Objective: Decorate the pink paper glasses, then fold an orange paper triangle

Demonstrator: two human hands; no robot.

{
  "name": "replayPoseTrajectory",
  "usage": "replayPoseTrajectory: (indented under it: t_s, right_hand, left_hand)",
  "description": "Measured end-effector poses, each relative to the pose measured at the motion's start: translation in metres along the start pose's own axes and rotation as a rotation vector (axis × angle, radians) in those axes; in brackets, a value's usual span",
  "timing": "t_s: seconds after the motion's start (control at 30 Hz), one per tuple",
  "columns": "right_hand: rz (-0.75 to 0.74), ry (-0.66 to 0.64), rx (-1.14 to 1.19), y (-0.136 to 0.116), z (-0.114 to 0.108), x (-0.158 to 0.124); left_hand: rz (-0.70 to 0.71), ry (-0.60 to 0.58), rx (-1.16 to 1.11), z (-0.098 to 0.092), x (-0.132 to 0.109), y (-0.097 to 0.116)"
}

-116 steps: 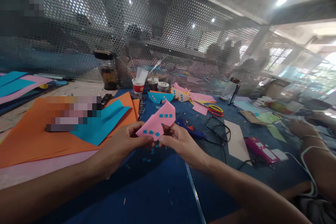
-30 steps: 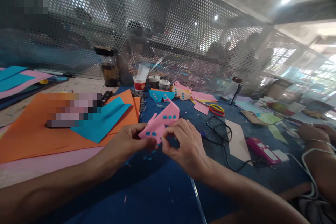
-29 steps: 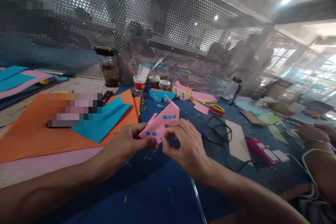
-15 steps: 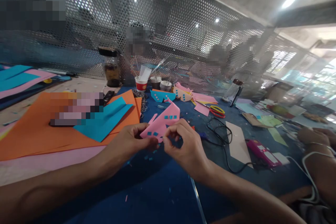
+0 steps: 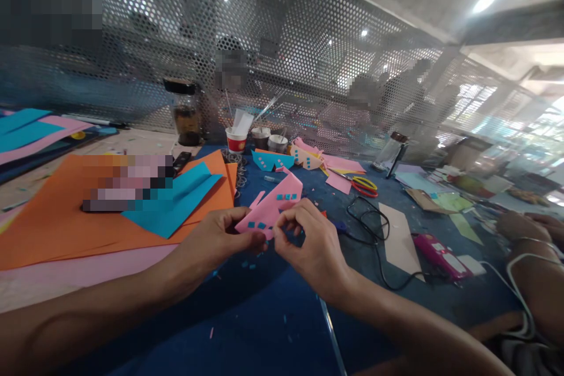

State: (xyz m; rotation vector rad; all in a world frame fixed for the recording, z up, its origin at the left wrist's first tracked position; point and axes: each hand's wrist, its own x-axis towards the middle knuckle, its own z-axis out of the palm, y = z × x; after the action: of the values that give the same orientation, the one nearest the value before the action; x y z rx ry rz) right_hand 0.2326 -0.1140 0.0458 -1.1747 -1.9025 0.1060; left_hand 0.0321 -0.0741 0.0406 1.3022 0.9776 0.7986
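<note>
A pink paper cut-out (image 5: pixel 269 208) with small blue squares stuck on it hovers above the blue tabletop (image 5: pixel 247 329). My left hand (image 5: pixel 215 244) pinches its lower left edge between thumb and fingers. My right hand (image 5: pixel 311 249) is curled at its lower right edge, with thumb and forefinger pinched on the paper there. A few loose blue squares (image 5: pixel 247 264) lie on the tabletop under my hands.
Orange (image 5: pixel 53 223), blue (image 5: pixel 176 202) and pink (image 5: pixel 79 279) paper sheets lie at left. Paper cups (image 5: pixel 237 140), a jar (image 5: pixel 185 113), paper boats (image 5: pixel 271 160), scissors (image 5: pixel 363 185), a black cable (image 5: pixel 372 226) and a pink tool (image 5: pixel 440 252) surround the spot. Another person's arm (image 5: pixel 537 270) rests at right. A perforated metal screen (image 5: pixel 286 59) stands behind.
My right hand's fingers have curled tighter on the cut-out's right edge. The cut-out and my left hand have hardly moved.
</note>
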Motion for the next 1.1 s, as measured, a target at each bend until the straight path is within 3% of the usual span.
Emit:
replayPoseTrajectory:
  t_s: [0.8, 1.1]
  right_hand:
    - [-0.03, 0.002, -0.109, -0.0014, -0.0016, -0.0009]
    - [-0.035, 0.014, -0.021, -0.0005, -0.0018, -0.0017]
  left_hand:
    - [0.022, -0.017, 0.024, -0.0013, -0.0013, -0.0032]
    - [-0.015, -0.038, -0.033, -0.0035, -0.0021, -0.0042]
